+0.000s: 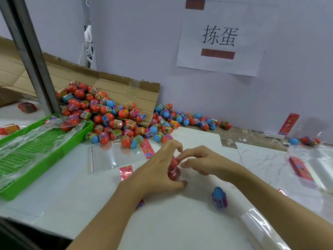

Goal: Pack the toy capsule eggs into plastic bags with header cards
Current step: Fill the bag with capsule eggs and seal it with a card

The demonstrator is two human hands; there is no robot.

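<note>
My left hand [158, 168] curls round a clear plastic bag holding red capsule eggs [173, 171] at the middle of the white table. My right hand [201, 162] meets it from the right, its fingertips pinching at the top of the same bag. A blue egg with a purple wrap [219, 196] stands alone on the table below my right wrist. A big pile of red and blue eggs [115, 116] spills from flattened cardboard behind. Empty clear bags [115, 156] and pink header cards [147, 147] lie in front of the pile.
A green slotted tray [45, 156] covered with loose plastic film sits at the left, beside a metal post [32, 56]. More clear bags [259, 226] lie at the lower right, and a red card stack [300, 168] at the right. A paper sign hangs on the back wall.
</note>
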